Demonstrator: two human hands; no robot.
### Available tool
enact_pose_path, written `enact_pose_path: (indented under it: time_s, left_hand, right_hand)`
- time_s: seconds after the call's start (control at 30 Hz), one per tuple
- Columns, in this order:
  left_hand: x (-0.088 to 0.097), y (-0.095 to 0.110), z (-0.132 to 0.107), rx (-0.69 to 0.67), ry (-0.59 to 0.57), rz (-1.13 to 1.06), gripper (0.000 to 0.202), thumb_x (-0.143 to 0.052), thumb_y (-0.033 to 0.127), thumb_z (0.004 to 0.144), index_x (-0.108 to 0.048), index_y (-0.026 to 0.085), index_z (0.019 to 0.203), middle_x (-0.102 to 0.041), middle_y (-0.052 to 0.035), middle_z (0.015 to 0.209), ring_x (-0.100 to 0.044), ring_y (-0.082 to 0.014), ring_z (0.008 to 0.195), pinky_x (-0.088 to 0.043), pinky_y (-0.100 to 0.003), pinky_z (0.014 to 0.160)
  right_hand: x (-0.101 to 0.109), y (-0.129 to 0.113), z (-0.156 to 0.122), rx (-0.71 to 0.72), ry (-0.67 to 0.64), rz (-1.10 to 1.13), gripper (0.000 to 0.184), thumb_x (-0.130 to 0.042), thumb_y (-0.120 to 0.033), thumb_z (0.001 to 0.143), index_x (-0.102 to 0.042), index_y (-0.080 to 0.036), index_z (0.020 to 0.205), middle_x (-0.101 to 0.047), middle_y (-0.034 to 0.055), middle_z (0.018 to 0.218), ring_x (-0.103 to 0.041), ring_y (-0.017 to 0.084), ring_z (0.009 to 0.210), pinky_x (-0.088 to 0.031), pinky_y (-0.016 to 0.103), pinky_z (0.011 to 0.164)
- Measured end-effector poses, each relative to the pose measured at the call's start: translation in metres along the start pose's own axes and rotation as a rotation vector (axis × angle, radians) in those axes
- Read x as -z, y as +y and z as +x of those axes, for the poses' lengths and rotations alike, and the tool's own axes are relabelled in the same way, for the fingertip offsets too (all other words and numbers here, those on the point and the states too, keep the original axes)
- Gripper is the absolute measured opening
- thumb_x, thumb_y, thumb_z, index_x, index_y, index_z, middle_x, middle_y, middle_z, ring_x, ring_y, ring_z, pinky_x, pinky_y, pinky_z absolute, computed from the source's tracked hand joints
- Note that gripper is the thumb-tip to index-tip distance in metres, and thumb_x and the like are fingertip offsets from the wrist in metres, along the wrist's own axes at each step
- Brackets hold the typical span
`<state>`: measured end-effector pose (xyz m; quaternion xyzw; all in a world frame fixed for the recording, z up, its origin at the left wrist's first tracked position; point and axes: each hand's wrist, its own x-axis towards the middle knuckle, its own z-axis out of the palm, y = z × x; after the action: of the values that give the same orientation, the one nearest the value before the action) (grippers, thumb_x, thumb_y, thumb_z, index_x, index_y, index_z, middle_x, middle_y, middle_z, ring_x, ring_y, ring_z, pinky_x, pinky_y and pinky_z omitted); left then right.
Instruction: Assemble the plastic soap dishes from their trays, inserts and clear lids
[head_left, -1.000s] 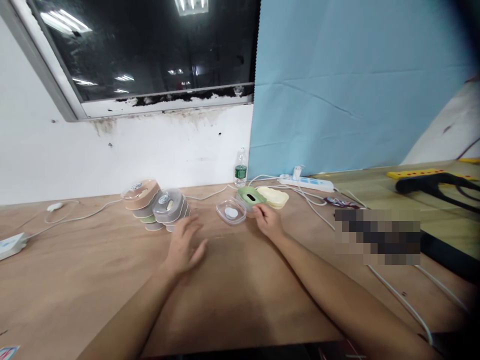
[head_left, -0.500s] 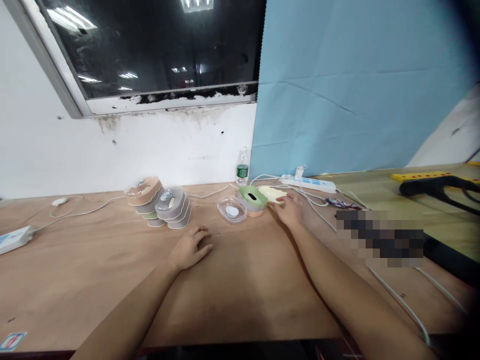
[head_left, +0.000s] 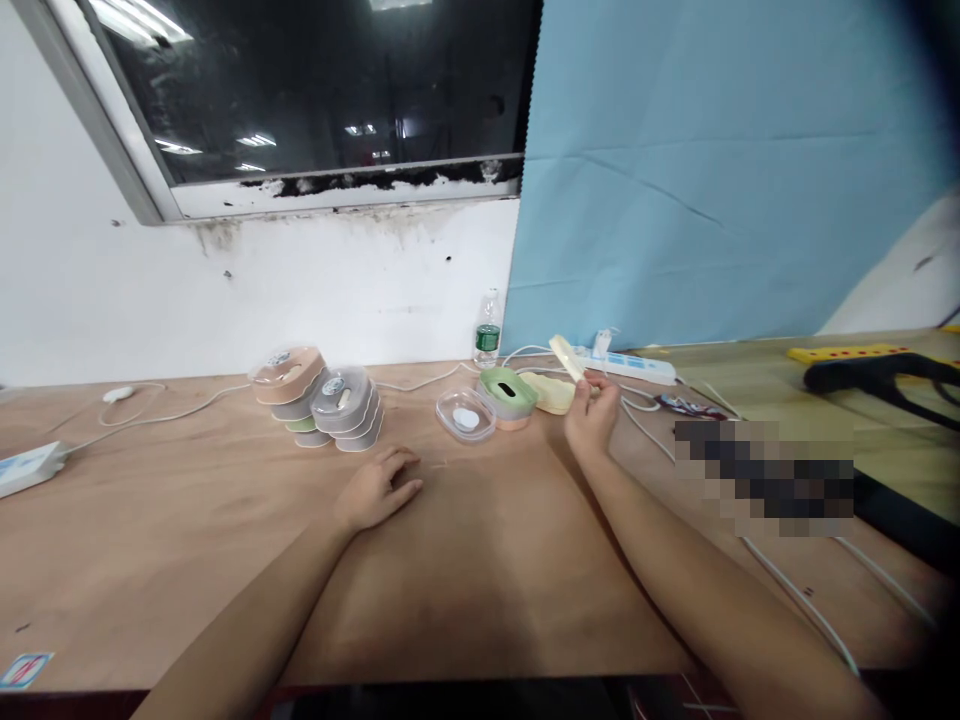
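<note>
Head view: R hand (head_left: 592, 422) pinches a pale-yellow pc. (head_left: 568, 358), tilted up, clear of surface (head_left: 450, 570). Other yellow pcs. (head_left: 553, 394) just beyond & L of R hand; green pc. (head_left: 513, 400) farther L, atop a short stack; clear lid (head_left: 466, 418) between hands, beyond both. L hand (head_left: 377, 490) rests on surface, fingers loosely curled, gripping nothing. Lidded containers (head_left: 343, 400) beyond L hand, to its L. Step (judged): single yellow pc. held apart. Next move prob. calls for steady pinch, clearance over neighbors; L hand free.
</note>
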<state>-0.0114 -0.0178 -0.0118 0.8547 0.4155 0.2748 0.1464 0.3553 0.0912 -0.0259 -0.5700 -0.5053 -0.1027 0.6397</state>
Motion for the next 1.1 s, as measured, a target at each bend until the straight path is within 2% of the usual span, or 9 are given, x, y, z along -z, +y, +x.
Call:
enact_pose_path:
  time_s: [0.17, 0.3, 0.4, 0.47, 0.57, 0.7, 0.9, 1.0, 1.1]
  left_hand:
    - [-0.005, -0.004, -0.004, 0.077, 0.047, -0.063, 0.059, -0.055, 0.041, 0.087, -0.034, 0.022, 0.139, -0.057, -0.0114, 0.120, -0.060, -0.0209, 0.095, -0.052, -0.039, 0.082]
    - [-0.004, 0.000, -0.006, 0.090, 0.032, -0.125, 0.074, -0.054, 0.045, 0.087, -0.015, 0.023, 0.147, -0.057, -0.0107, 0.119, -0.061, -0.0188, 0.088, -0.053, -0.032, 0.070]
    - [-0.003, 0.006, -0.007, 0.105, 0.020, -0.076, 0.072, -0.052, 0.046, 0.088, -0.020, 0.021, 0.147, -0.062, -0.0092, 0.110, -0.060, -0.0181, 0.079, -0.051, -0.033, 0.071]
    - [-0.003, 0.007, -0.006, 0.117, 0.010, -0.041, 0.063, -0.050, 0.046, 0.089, -0.030, 0.020, 0.143, -0.063, -0.0096, 0.109, -0.060, -0.0190, 0.078, -0.050, -0.034, 0.074]
    - [-0.003, 0.007, -0.003, 0.103, 0.003, -0.025, 0.054, -0.050, 0.045, 0.089, -0.042, 0.021, 0.137, -0.062, -0.0097, 0.114, -0.061, -0.0215, 0.087, -0.049, -0.036, 0.080]
    - [-0.003, 0.004, 0.001, 0.091, -0.019, -0.016, 0.046, -0.052, 0.045, 0.088, -0.053, 0.024, 0.129, -0.060, -0.0086, 0.115, -0.059, -0.0230, 0.099, -0.047, -0.036, 0.087]
    - [-0.004, 0.003, 0.001, 0.117, -0.047, -0.011, 0.046, -0.052, 0.044, 0.088, -0.052, 0.023, 0.129, -0.058, -0.0092, 0.119, -0.057, -0.0239, 0.105, -0.045, -0.036, 0.090]
    - [-0.005, 0.003, 0.001, 0.121, -0.042, 0.006, 0.044, -0.054, 0.042, 0.087, -0.053, 0.021, 0.126, -0.059, -0.0096, 0.117, -0.057, -0.0241, 0.104, -0.045, -0.036, 0.089]
    - [-0.004, 0.003, 0.001, 0.118, -0.053, 0.005, 0.042, -0.054, 0.040, 0.087, -0.055, 0.021, 0.124, -0.061, -0.0088, 0.113, -0.058, -0.0232, 0.099, -0.046, -0.035, 0.086]
  right_hand:
    - [0.003, -0.049, -0.034, 0.144, -0.171, 0.286, 0.033, -0.028, -0.050, 0.095, -0.040, -0.021, 0.103, -0.059, 0.0147, 0.110, -0.057, 0.024, 0.105, -0.044, 0.040, 0.089]
    - [0.003, -0.080, -0.072, 0.169, -0.538, 0.312, 0.036, -0.033, -0.053, 0.094, -0.050, -0.021, 0.101, -0.063, 0.0096, 0.091, -0.061, 0.023, 0.084, -0.046, 0.034, 0.076]
    - [0.001, -0.098, -0.087, 0.199, -0.840, 0.305, 0.031, -0.036, -0.048, 0.095, -0.054, -0.022, 0.096, -0.063, 0.0051, 0.081, -0.059, 0.019, 0.074, -0.045, 0.030, 0.069]
    - [-0.001, -0.107, -0.088, 0.200, -0.927, 0.316, 0.029, -0.036, -0.043, 0.096, -0.055, -0.021, 0.093, -0.061, 0.0020, 0.076, -0.057, 0.017, 0.068, -0.043, 0.028, 0.065]
    - [-0.002, -0.109, -0.082, 0.260, -0.915, 0.277, 0.026, -0.040, -0.038, 0.096, -0.057, -0.021, 0.087, -0.060, 0.0011, 0.074, -0.056, 0.016, 0.069, -0.042, 0.028, 0.065]
    - [-0.003, -0.099, -0.069, 0.358, -0.756, 0.166, 0.022, -0.046, -0.033, 0.093, -0.061, -0.020, 0.084, -0.062, 0.0056, 0.087, -0.058, 0.019, 0.083, -0.043, 0.031, 0.076]
    - [-0.011, -0.061, -0.047, 0.201, -0.573, 0.018, 0.025, -0.052, -0.032, 0.087, -0.063, -0.019, 0.105, -0.059, 0.0101, 0.110, -0.060, 0.021, 0.088, -0.047, 0.033, 0.076]
    - [-0.016, -0.041, -0.039, 0.151, -0.570, -0.022, 0.029, -0.054, -0.031, 0.084, -0.063, -0.019, 0.108, -0.058, 0.0101, 0.112, -0.059, 0.023, 0.093, -0.048, 0.035, 0.079]
    - [-0.019, -0.029, -0.036, 0.167, -0.600, -0.026, 0.024, -0.051, -0.031, 0.085, -0.065, -0.020, 0.101, -0.061, 0.0089, 0.105, -0.059, 0.023, 0.093, -0.048, 0.036, 0.080]
